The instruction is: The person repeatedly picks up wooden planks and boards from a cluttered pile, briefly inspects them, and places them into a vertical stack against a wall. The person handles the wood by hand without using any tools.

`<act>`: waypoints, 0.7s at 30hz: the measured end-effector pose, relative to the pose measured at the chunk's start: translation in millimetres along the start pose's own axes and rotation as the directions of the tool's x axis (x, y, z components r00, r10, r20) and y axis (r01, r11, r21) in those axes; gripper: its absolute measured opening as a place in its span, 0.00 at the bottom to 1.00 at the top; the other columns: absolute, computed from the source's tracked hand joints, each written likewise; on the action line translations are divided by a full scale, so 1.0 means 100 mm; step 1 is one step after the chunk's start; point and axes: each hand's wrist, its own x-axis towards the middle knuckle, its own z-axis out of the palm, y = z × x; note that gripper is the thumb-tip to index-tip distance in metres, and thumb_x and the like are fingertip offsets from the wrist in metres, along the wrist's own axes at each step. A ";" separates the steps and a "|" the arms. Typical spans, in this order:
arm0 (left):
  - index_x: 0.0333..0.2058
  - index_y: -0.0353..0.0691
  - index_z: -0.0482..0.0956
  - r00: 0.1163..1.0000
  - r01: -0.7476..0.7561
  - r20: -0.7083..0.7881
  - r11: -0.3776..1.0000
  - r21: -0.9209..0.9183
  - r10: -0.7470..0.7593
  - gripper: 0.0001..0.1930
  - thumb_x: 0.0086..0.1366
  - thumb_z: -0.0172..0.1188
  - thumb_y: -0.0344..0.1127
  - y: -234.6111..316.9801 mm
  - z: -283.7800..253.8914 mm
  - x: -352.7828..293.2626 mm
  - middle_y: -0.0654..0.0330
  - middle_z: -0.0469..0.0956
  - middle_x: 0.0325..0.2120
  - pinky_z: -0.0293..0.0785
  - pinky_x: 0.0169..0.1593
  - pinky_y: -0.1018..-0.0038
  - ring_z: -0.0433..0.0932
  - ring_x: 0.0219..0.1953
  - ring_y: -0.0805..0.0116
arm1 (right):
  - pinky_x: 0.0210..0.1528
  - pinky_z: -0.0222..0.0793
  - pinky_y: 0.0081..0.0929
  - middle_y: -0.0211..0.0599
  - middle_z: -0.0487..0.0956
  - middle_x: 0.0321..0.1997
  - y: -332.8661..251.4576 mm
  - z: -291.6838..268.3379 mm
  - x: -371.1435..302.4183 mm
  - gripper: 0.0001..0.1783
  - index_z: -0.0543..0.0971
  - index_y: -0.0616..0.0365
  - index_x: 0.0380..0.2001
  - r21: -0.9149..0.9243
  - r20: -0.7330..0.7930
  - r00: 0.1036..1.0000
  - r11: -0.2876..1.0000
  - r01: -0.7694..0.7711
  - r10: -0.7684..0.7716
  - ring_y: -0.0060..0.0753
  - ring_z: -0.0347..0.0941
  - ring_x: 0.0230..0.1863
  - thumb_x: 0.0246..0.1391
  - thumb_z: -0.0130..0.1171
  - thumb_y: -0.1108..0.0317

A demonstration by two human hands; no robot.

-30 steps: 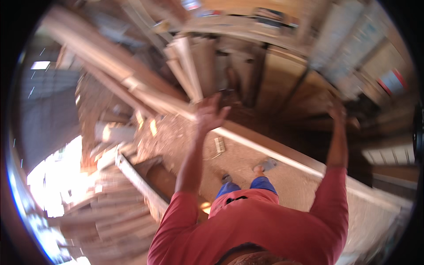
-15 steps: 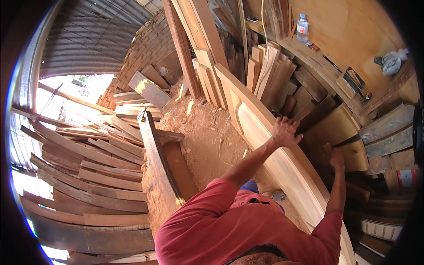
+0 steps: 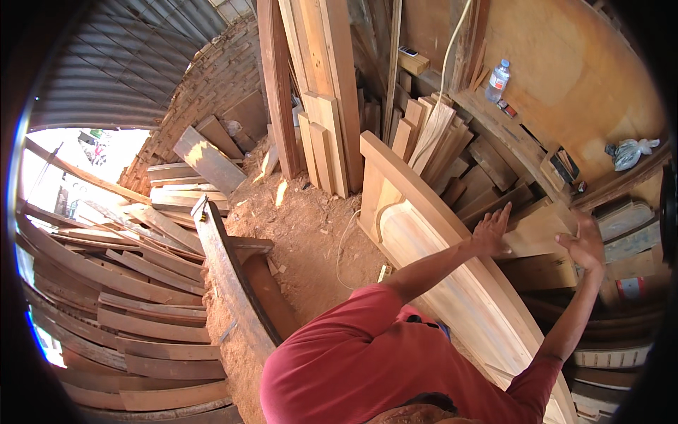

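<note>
Both hands work the panelled door (image 3: 452, 283): my left hand (image 3: 492, 230) lies flat, fingers spread, on its upper rail; my right hand (image 3: 583, 244) hovers open, apparently gripping nothing. I keep the door steady on its long edge.

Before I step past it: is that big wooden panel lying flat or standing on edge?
Standing on edge, tilted. The wooden panel rises from the dirt floor, and the left hand rests on its top rail.

Both arms are stretched out toward two o'clock, sleeved in red to the upper arm. The left hand (image 3: 492, 230) is laid palm-down with its fingers spread. The right hand (image 3: 583, 244) is raised, open, at three o'clock of the left, fingers loosely curled.
</note>
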 end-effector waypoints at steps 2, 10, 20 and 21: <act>0.75 0.44 0.52 0.990 -0.141 -0.045 0.983 -0.121 0.136 0.56 0.54 0.78 0.45 -0.14 -0.20 0.14 0.44 0.70 0.64 0.65 0.69 0.50 0.65 0.69 0.39 | 0.67 0.66 0.43 0.63 0.79 0.58 -0.39 -0.16 -0.09 0.38 0.76 0.67 0.61 0.053 -0.080 0.996 0.998 -0.024 0.029 0.60 0.73 0.64 0.42 0.72 0.77; 0.54 0.39 0.78 0.886 -0.463 -0.276 0.706 -0.536 0.372 0.30 0.53 0.81 0.31 -0.47 -1.23 0.15 0.59 0.81 0.47 0.75 0.58 0.68 0.79 0.53 0.69 | 0.64 0.70 0.42 0.51 0.78 0.63 -1.70 -0.63 -0.24 0.31 0.76 0.64 0.63 0.139 -0.335 0.869 0.893 0.428 -0.364 0.48 0.76 0.61 0.57 0.69 0.68; 0.58 0.35 0.71 0.585 -0.763 -0.783 0.470 -0.443 0.213 0.34 0.56 0.79 0.35 0.47 -3.28 -0.99 0.56 0.81 0.50 0.78 0.58 0.64 0.80 0.53 0.67 | 0.60 0.73 0.36 0.39 0.83 0.52 -1.55 0.63 -0.26 0.18 0.81 0.58 0.56 0.423 -0.391 0.866 0.775 0.470 -0.312 0.39 0.79 0.51 0.64 0.61 0.68; 0.57 0.35 0.71 0.532 -0.771 -0.826 0.511 -0.381 0.186 0.33 0.57 0.79 0.37 0.52 -3.43 -1.17 0.55 0.82 0.49 0.82 0.54 0.65 0.82 0.50 0.66 | 0.60 0.73 0.37 0.40 0.84 0.51 -1.43 0.89 -0.24 0.18 0.81 0.57 0.56 0.416 -0.246 0.918 0.822 0.389 -0.310 0.41 0.79 0.51 0.63 0.62 0.68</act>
